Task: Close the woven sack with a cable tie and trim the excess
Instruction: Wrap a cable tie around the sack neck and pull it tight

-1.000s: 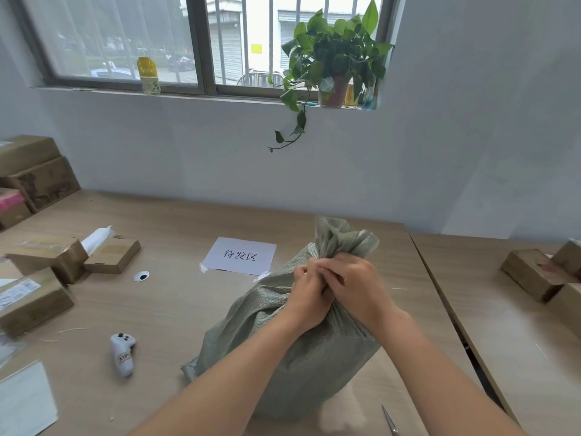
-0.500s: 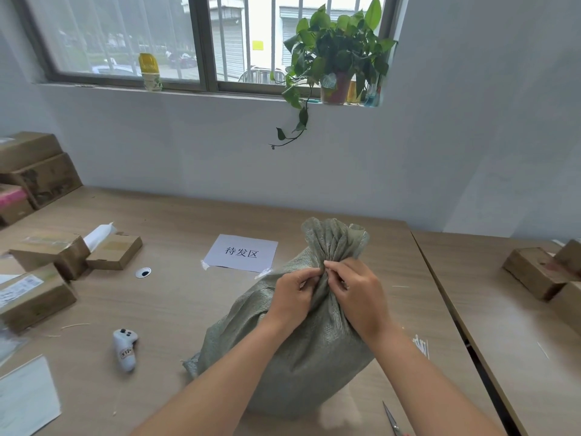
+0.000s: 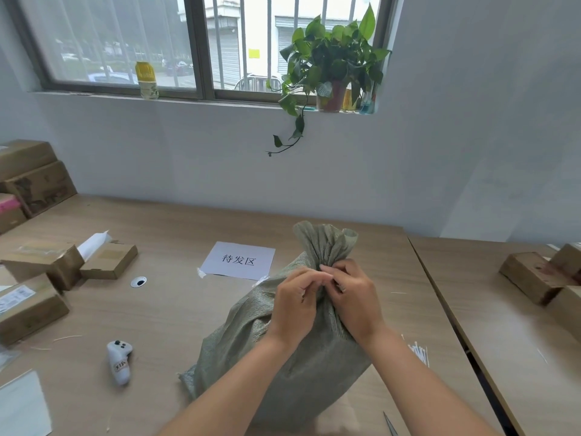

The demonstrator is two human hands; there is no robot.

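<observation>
At the left edge of the frame you have cardboard boxes (image 3: pixel 37 265) lying on the wooden table (image 3: pixel 169 309), and a small white controller (image 3: pixel 119 361) lies in the lower left. A white paper sign (image 3: pixel 239 260) printed with Chinese characters is taped flat just left of centre. The green woven sack (image 3: pixel 283 357) stands in the lower middle, its mouth gathered into a bunched neck that fans out above your fingers. Your left hand (image 3: pixel 294 305) and right hand (image 3: pixel 355 302) meet at that neck, fingertips pinched together against the gathered fabric; whether they hold a cable tie there cannot be told. To the right of the sack lies a bundle of white cable ties (image 3: pixel 418 352), and the scissors' tip (image 3: pixel 390 424) shows at the bottom edge. More boxes (image 3: pixel 540 275) sit at far right.
</observation>
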